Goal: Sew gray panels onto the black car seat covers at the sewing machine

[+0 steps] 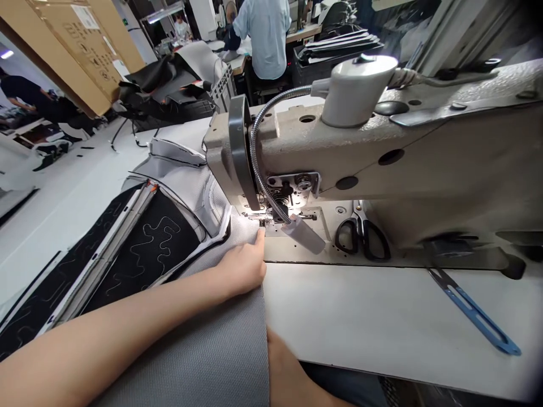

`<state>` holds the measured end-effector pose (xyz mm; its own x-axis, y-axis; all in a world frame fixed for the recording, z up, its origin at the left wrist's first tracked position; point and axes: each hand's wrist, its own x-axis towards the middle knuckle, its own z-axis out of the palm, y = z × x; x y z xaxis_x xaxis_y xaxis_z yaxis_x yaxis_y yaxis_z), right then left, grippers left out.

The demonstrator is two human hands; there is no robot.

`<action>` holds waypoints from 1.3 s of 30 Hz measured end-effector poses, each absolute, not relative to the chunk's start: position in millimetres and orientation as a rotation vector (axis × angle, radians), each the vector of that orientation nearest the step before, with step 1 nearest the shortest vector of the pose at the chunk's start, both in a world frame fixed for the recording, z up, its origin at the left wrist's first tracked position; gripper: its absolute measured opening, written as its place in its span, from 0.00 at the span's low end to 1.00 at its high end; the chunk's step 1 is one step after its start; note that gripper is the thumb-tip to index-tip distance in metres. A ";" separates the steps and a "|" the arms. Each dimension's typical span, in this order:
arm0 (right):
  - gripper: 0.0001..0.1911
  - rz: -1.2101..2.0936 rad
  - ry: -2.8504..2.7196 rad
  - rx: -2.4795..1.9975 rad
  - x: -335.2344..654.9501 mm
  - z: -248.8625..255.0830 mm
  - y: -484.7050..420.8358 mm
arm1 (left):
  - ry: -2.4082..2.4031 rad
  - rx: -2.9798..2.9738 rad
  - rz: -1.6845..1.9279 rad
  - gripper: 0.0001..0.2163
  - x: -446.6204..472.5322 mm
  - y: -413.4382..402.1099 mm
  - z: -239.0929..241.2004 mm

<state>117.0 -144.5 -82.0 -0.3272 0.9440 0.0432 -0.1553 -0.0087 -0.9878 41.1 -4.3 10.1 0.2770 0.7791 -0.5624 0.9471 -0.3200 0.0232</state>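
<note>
My left hand [244, 268] rests on the grey woven fabric [237, 350], close to its right edge. Its index finger stretches toward the needle area of the sewing machine [288, 141], while the other fingers curl at the fabric edge. The front of the cloth lies by the lit presser foot [263, 221]. My right hand [282, 362] comes from below right and passes under the fabric edge, so its fingers are hidden. Left of my forearm, the same work piece spreads out with black quilted panels [148, 243] and pale seam strips.
Black-handled scissors [360, 234] lie on the machine bed. A blue-handled tool [479, 316] rests on the white table [339, 316] at right. A flexible lamp [303, 233] hangs beside the needle. Behind are a cardboard box [72, 45], dark material [165, 85] and a person [267, 37].
</note>
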 end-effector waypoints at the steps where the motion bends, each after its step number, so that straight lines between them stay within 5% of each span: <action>1: 0.15 1.432 -1.435 -0.904 116.6 -82.6 -144.2 | 1.570 2.174 -0.708 0.36 41.2 -10.3 11.7; 18: 0.18 0.080 -2.215 -0.905 133.1 -91.7 -136.7 | 1.530 2.229 -0.683 0.33 43.0 -4.5 12.6; 28: 0.14 0.068 -2.167 -0.916 119.8 -99.4 -135.0 | 1.497 2.454 -0.551 0.23 40.8 5.0 10.1; 35: 0.21 -0.024 -2.137 -1.063 119.8 -99.8 -133.6 | 1.189 2.625 -0.429 0.40 -22.7 -113.4 -25.6; 39: 0.18 0.051 -2.157 -0.945 127.1 -95.1 -137.5 | 1.524 2.783 -0.106 0.46 -51.0 -191.9 -76.7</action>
